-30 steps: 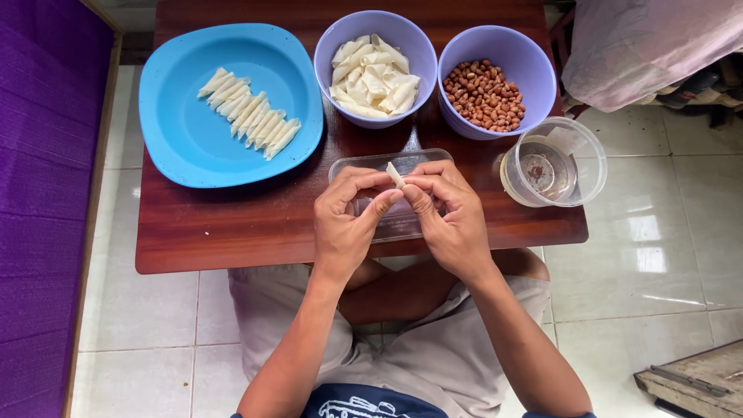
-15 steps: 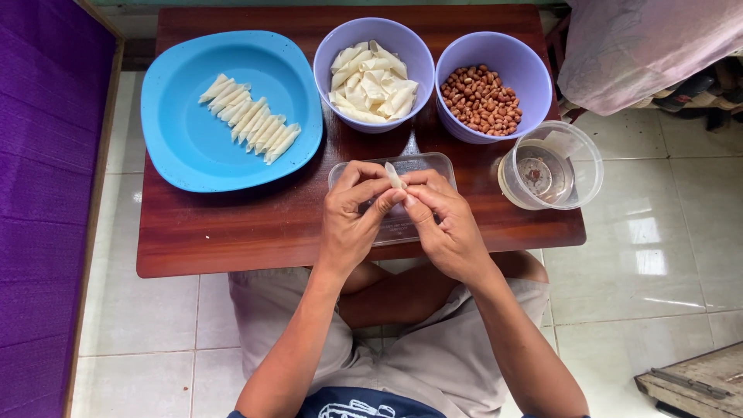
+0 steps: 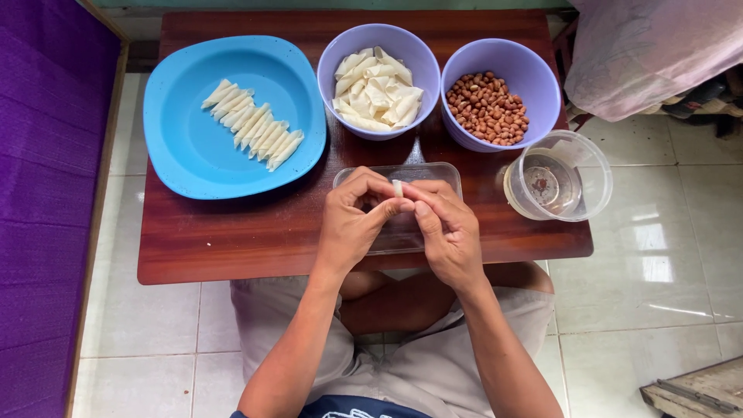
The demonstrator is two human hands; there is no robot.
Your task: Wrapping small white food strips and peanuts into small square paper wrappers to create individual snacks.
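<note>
both hands, left hand [image 3: 352, 224] and right hand [image 3: 449, 232], pinch a small white wrapper [image 3: 398, 188] upright between my fingertips, equally near, above the clear tray [image 3: 445, 174].

- Your left hand [image 3: 352, 224] and right hand [image 3: 445, 232] hide most of the small white roll [image 3: 398, 187]
- Clear tray [image 3: 433, 174] largely covered by your hands

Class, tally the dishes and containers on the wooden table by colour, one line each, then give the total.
Blue plate: 1
Purple bowls: 2
Clear containers, a round tub and a flat tray: 2
Total: 5
</note>
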